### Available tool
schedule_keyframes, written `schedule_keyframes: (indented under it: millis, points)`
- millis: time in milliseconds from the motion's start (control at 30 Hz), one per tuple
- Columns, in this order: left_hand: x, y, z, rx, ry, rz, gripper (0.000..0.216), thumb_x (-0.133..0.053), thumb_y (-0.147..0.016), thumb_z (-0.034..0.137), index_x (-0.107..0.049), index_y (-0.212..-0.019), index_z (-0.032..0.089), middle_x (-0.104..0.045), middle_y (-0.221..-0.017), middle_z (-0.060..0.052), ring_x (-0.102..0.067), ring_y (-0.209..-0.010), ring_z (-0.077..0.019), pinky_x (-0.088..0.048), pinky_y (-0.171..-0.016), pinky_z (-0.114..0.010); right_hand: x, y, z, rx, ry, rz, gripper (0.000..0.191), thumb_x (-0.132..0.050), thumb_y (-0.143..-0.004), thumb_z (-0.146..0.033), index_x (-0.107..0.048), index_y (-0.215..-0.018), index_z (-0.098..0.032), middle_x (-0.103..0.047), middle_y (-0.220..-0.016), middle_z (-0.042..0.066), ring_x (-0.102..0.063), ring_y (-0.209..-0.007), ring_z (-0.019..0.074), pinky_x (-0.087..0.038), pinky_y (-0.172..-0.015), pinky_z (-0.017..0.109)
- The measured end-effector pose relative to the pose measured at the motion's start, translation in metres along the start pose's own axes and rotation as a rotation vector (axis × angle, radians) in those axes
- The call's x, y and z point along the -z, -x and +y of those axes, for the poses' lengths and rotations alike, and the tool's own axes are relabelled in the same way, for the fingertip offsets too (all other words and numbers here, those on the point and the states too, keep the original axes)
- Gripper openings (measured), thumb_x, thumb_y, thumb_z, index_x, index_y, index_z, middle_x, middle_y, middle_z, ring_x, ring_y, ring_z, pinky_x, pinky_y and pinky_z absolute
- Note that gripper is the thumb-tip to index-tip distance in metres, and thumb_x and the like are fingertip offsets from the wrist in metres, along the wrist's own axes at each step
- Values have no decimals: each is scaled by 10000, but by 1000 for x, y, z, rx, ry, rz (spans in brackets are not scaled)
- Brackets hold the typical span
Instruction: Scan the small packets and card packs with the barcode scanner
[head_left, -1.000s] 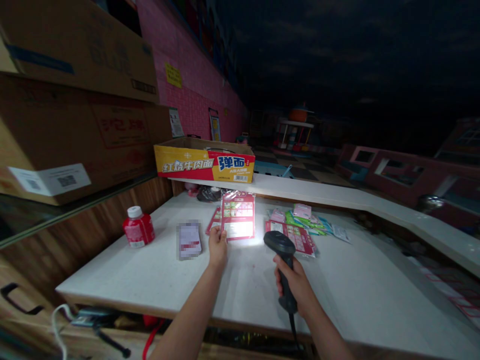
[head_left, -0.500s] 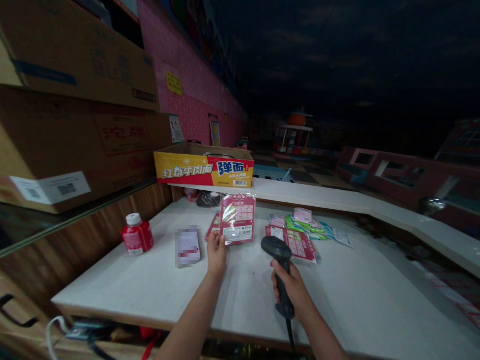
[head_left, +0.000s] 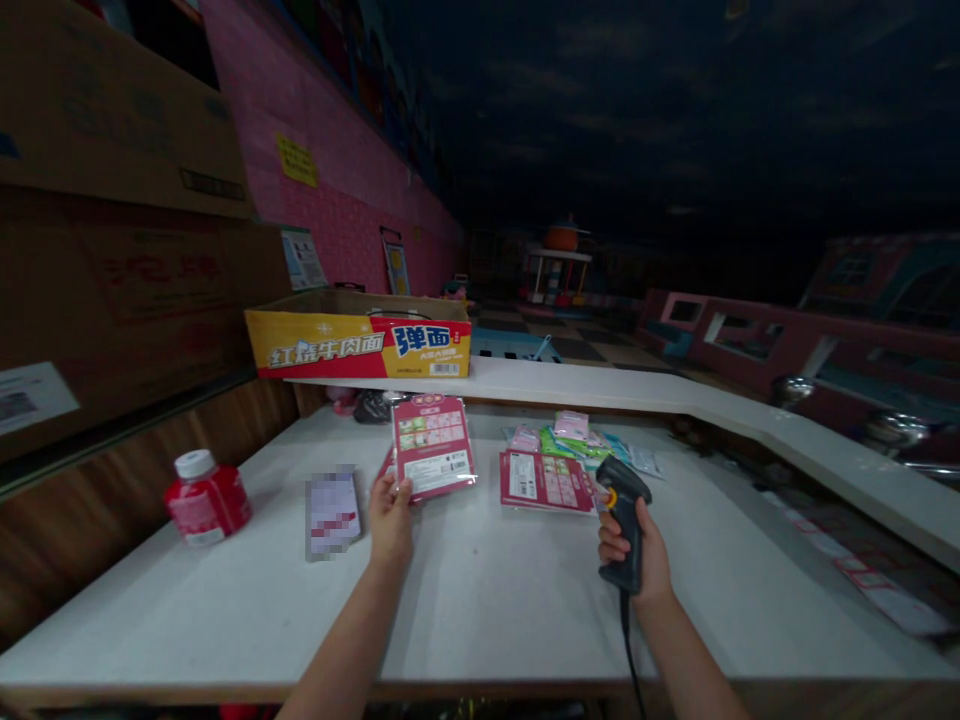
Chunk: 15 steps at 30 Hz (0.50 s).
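Observation:
My left hand [head_left: 391,517] pinches the lower corner of a pink packaged card [head_left: 433,447] and holds it upright above the white table [head_left: 487,590]. Its printed back with a barcode faces me. My right hand [head_left: 637,550] grips the handle of a black barcode scanner [head_left: 622,515] over the table, to the right of the card and apart from it. The scanner's cable runs down along my forearm. Another pink pack [head_left: 546,481] lies flat between the two hands.
A pile of small coloured packets [head_left: 574,437] lies behind the flat pack. A red bottle with a white cap [head_left: 206,497] and a blurred card [head_left: 332,512] sit at left. A yellow and red carton [head_left: 360,345] stands on the raised counter. Cardboard boxes [head_left: 112,200] fill the left shelf.
The scanner's bright light on the card has gone out. My right hand swung the scanner rightwards, away from the card. The view shifted right; the left hand still holds the card.

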<state>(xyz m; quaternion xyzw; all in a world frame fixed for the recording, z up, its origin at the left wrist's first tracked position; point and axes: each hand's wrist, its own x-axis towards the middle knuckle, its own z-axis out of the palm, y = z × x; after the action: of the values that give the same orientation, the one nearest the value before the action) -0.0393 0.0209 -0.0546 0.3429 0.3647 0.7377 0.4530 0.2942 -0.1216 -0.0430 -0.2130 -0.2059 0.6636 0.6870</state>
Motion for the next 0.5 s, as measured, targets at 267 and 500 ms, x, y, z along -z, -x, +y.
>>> schedule_keyframes:
  millis: [267, 500]
  points:
    - [-10, 5, 17, 89, 8, -74, 532, -861, -519, 453, -682, -911, 141, -732, -895, -66, -687, -760, -194, -569, -655, -266, 25, -6, -1, 82, -270, 29, 413, -779, -722, -456, -580, -964, -186, -497, -619, -77, -454, -433, 31, -409, -410, 126]
    - [-40, 13, 24, 289, -45, -114, 423, -808, -599, 481, -657, -763, 122, -707, -673, -65, -663, -567, -196, -550, -534, -307, 21, -4, -4, 132, -336, 67, 366, -760, -742, -451, -575, -924, -193, -490, -611, -75, -454, -437, 42, -427, -413, 143]
